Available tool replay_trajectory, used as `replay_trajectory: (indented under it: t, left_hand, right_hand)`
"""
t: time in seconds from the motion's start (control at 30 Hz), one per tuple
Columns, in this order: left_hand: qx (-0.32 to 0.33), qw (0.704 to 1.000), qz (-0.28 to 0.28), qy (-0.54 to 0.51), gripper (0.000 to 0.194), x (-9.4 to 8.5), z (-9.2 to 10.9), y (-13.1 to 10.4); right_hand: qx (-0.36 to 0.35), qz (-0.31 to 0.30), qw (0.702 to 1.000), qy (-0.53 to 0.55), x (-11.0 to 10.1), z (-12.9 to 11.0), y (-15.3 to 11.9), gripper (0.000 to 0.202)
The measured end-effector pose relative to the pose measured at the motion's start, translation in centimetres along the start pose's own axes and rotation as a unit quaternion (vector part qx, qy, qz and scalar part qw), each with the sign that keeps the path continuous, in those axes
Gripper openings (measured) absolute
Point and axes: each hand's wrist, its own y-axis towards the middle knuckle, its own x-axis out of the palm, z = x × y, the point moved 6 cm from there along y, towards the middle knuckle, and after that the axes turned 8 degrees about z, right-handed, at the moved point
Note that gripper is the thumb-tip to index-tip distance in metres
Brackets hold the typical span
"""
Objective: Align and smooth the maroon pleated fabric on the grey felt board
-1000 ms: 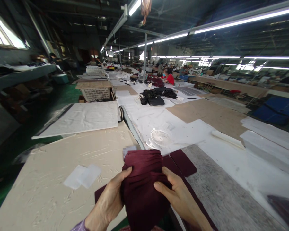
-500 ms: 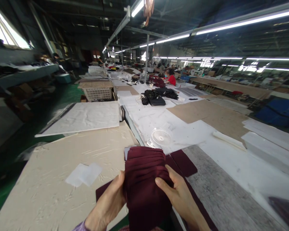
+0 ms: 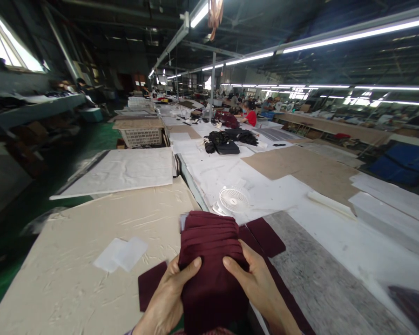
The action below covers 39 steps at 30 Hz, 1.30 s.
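A stack of maroon cloth (image 3: 212,288), fanned into layered folds at its upper end, is held up at the bottom centre. My left hand (image 3: 169,293) grips its left side, thumb on the front face. On the right side my right hand (image 3: 260,279) holds it the same way; the fingers of both hands are partly hidden behind the cloth. A pale tag or paper shows at the stack's top left corner. Flat maroon pieces (image 3: 266,237) lie to the right, and another maroon piece (image 3: 151,284) lies left of my left hand.
White translucent squares (image 3: 120,254) rest on the beige sheet (image 3: 70,260). A small white fan (image 3: 233,200) lies on the white table (image 3: 209,172), with black cloth bundles (image 3: 226,141) farther back. A person in red (image 3: 250,117) is beyond them.
My left thumb has moved from the stack's left edge onto its front face, and the left hand has shifted right. More of the maroon piece at left shows.
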Motion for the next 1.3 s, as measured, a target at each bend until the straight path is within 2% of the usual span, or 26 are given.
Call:
replay_trajectory:
  t: [0.2,0.33,0.5,0.63,0.73,0.8,0.9,1.07,1.17,1.3]
  left_hand:
    - [-0.01,1.0,0.024,-0.009,0.031,-0.7,-0.1,0.6]
    - [-0.004,1.0,0.018,0.0,0.028,-0.6,-0.1,0.7]
    - [0.012,1.0,0.003,0.022,0.041,-0.2,0.1,0.5]
    - [0.018,0.999,0.009,0.04,0.048,-0.4,0.3,0.7]
    - [0.021,0.999,-0.003,0.05,0.043,-0.5,0.4,0.7]
    - [0.021,0.998,-0.016,0.06,0.039,-0.5,0.4,0.5]
    - [0.024,0.997,-0.023,0.074,0.036,-0.6,0.5,0.4]
    - [0.033,0.997,-0.005,0.071,0.033,-0.9,0.8,0.3]
    - [0.034,0.997,-0.001,0.064,0.03,-0.8,0.6,0.2]
    - [0.036,0.998,0.003,0.06,0.027,-0.5,0.3,-0.1]
  right_hand:
    - [0.037,0.01,0.999,0.005,0.0,0.3,-0.1,0.023]
    - [0.01,0.05,0.997,-0.051,-0.4,0.5,-0.1,0.02]
    - [0.002,0.062,0.996,-0.057,-0.3,0.8,-0.1,0.018]
    - [0.028,0.054,0.998,-0.012,-0.4,1.4,0.0,0.019]
    - [0.038,0.048,0.998,0.029,-0.7,1.6,0.2,0.037]
    - [0.046,0.025,0.997,0.056,-0.8,1.5,0.3,0.041]
    - [0.072,-0.01,0.993,0.098,-0.5,1.5,0.3,0.038]
    - [0.086,-0.024,0.984,0.157,0.6,1.4,-0.2,0.033]
    - [0.075,-0.009,0.987,0.145,1.1,0.8,-0.4,0.03]
    - [0.059,0.04,0.99,0.123,1.1,0.3,-0.7,0.036]
